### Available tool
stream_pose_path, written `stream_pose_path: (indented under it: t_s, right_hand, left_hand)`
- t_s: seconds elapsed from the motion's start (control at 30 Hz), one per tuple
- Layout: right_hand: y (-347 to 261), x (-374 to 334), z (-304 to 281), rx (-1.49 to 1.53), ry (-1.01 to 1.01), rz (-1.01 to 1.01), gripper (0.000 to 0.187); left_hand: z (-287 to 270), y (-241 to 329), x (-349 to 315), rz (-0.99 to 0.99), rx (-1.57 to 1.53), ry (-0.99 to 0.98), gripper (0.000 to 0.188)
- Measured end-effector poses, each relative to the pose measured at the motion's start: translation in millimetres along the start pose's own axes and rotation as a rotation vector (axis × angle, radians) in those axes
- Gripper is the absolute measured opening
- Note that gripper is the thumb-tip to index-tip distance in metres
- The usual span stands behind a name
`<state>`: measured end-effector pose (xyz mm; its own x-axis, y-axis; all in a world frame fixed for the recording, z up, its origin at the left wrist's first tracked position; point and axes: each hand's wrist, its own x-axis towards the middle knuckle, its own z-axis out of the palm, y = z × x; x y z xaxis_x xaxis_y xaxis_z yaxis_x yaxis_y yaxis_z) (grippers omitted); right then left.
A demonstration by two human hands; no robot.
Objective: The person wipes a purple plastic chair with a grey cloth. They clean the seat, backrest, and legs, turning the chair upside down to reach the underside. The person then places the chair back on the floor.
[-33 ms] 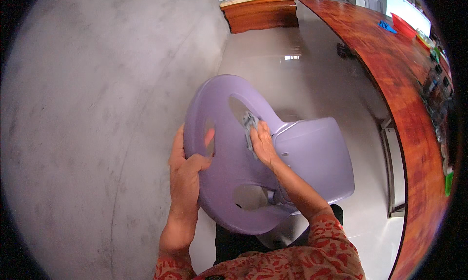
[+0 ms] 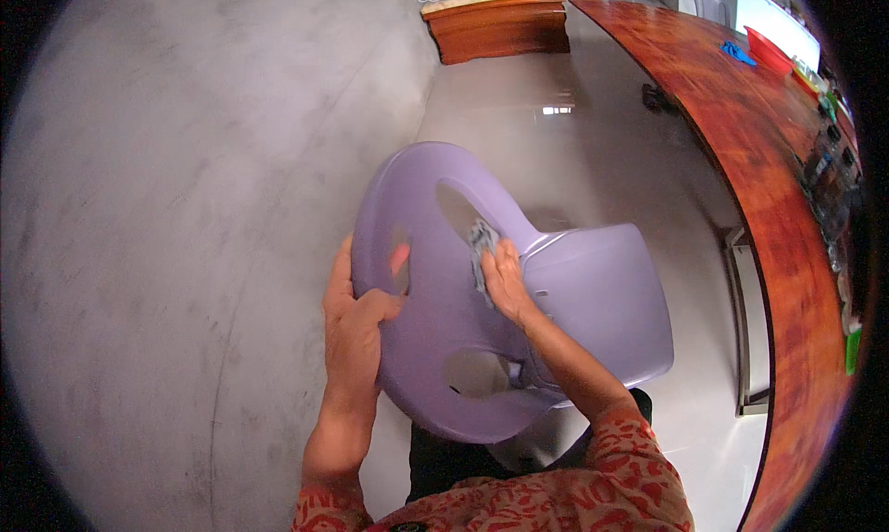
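A purple plastic chair (image 2: 435, 337) with a rounded, cut-out backrest stands in front of me, its flat seat (image 2: 602, 296) to the right. My left hand (image 2: 356, 314) grips the backrest's outer edge on the left, the thumb on the near face and a fingertip showing through the narrow slot. My right hand (image 2: 505, 280) presses a crumpled grey cloth (image 2: 482, 250) against the inner side of the backrest, between the upper oval opening and the seat. Part of the cloth lies hidden under the fingers.
A long reddish-brown wooden table (image 2: 741, 162) curves along the right, carrying a blue cloth (image 2: 737, 53), a red basin (image 2: 767, 49) and bottles. A grey wall (image 2: 185, 208) runs along the left. Ahead stands a low wooden cabinet (image 2: 500, 32) with a pale top.
My right hand and the grey cloth have shifted slightly right and down on the backrest. My left hand keeps its grip, and the chair has hardly moved.
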<state>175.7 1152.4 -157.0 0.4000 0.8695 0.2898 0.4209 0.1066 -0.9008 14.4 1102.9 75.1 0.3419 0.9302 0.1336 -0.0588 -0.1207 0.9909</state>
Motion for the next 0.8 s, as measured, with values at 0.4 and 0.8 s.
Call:
stream_pose_path:
  t_s: [0.4, 0.8]
  right_hand:
    - [-51.0, -68.8, -16.7, 0.196, -0.158, -0.061, 0.035]
    - [-147.4, 11.6, -23.5, 0.294, -0.009, -0.345, 0.036]
  left_hand:
    - [-2.0, -9.4, 7.6, -0.029, -0.184, 0.028, 0.055]
    - [0.2, -3.6, 9.3, -0.078, -0.184, 0.018, 0.041]
